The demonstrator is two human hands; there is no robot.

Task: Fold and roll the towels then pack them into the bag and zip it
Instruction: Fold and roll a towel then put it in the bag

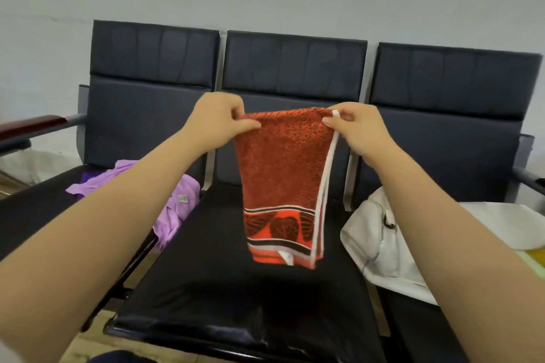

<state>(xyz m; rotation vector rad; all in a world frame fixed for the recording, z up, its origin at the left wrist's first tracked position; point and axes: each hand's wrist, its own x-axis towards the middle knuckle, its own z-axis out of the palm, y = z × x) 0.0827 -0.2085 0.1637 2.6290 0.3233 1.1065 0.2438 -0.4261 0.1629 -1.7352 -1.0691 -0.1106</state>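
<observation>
A red towel (283, 174) with a white edge and a patterned band near its bottom hangs folded in the air above the middle seat. My left hand (218, 121) pinches its top left corner, and my right hand (356, 127) pinches its top right corner. A purple towel (177, 203) lies crumpled on the left seat, partly behind my left forearm. On the right seat sits a white bag (371, 244) with a zipper, partly hidden by my right forearm.
Three dark padded seats stand in a row against a pale wall; the middle seat (236, 289) lies below the hanging towel. A wooden armrest (32, 124) sticks out at the far left. Something yellow-green (533, 259) shows at the right edge.
</observation>
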